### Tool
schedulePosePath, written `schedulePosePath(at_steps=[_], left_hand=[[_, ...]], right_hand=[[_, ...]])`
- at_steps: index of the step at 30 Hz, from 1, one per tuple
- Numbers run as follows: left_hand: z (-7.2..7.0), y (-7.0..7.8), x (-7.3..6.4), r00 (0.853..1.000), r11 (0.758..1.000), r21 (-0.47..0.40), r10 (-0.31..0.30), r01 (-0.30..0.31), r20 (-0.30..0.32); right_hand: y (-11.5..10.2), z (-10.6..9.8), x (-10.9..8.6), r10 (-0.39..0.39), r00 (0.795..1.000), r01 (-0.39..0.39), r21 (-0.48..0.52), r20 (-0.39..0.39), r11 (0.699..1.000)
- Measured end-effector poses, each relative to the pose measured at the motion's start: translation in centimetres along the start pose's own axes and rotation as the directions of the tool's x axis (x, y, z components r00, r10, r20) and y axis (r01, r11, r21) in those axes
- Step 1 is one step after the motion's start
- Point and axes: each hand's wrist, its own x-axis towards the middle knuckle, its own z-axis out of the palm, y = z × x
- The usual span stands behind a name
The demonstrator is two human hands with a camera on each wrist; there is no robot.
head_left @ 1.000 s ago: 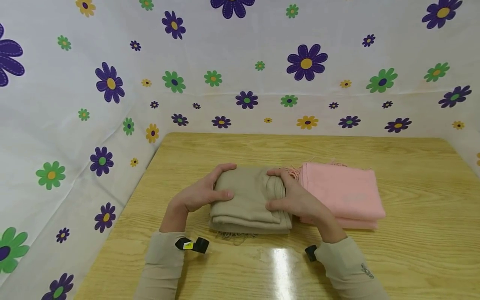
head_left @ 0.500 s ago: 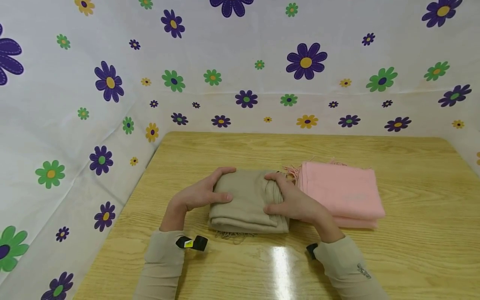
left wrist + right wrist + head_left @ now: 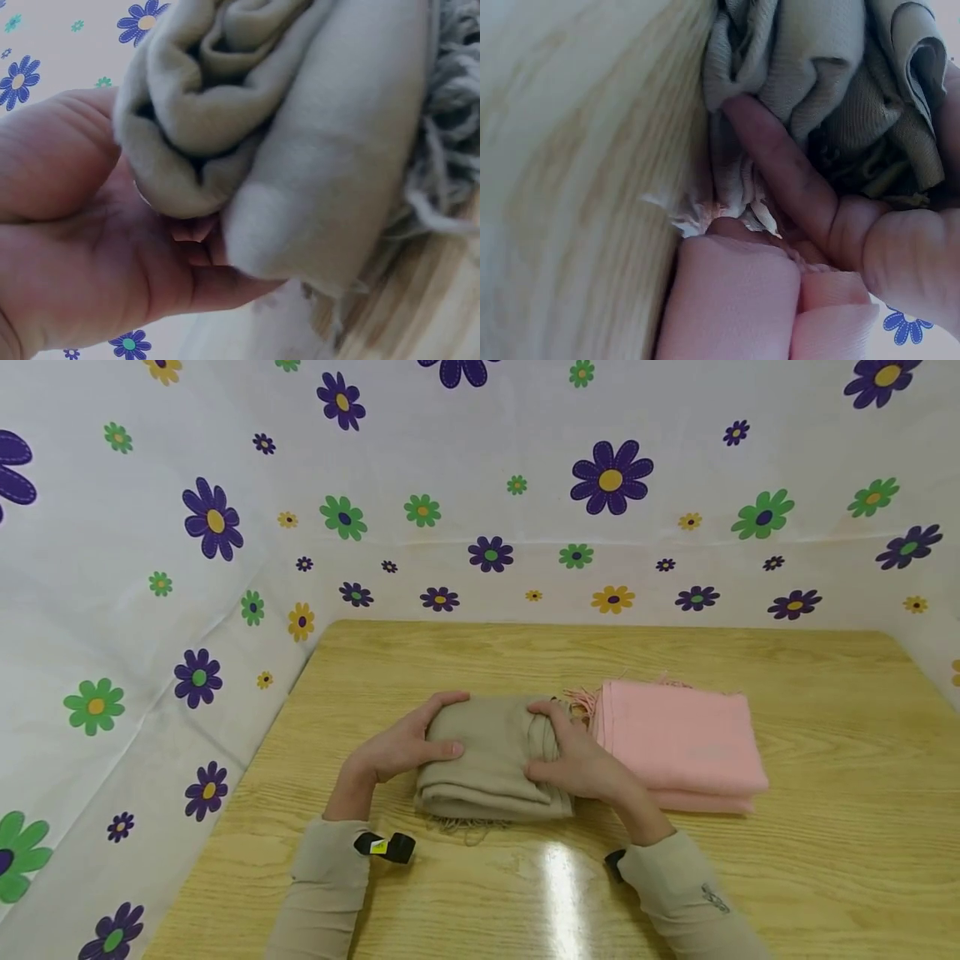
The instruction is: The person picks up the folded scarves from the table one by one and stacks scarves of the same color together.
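A folded beige scarf [image 3: 487, 752] with fringe along its near edge lies on the wooden table between both hands. My left hand [image 3: 397, 749] grips its left side, thumb on top and fingers round the far left edge; in the left wrist view the palm cups the rolled layers of the scarf [image 3: 322, 150]. My right hand [image 3: 581, 760] grips the right side, thumb and forefinger on top. In the right wrist view a finger of the right hand [image 3: 802, 187] reaches under the beige layers, close to the folded pink scarf [image 3: 727, 300].
The folded pink scarf [image 3: 682, 743], fringed at its far edge, lies just right of the beige one. The wooden table [image 3: 840, 860] runs back to a white flower-printed cloth [image 3: 442, 443] hanging behind and on the left.
The beige scarf has shifted slightly left, away from the pink scarf, with both hands still gripping it. Its near side now looks a little raised. The head view has tilted slightly.
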Motion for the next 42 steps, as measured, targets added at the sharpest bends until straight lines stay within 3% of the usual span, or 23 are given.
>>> schedulePosePath(at_steps=[23,33,42], left_hand=[[0.2,-1.2,1.0,0.986,0.992,0.075,0.110,-0.102,-0.126],[0.8,-1.3,1.6,0.965,0.986,0.118,0.144,-0.121,-0.218],[1.4,-0.8,1.7,0.946,0.982,0.161,0.141,-0.097,-0.292]], right_hand=[[0.0,0.7,0.5,0.043,0.994,-0.040,0.036,-0.099,0.999],[-0.4,0.7,0.5,0.095,0.982,-0.089,0.044,-0.163,0.995],[-0.5,0.6,0.6,0.119,0.977,-0.114,0.038,-0.176,0.993]])
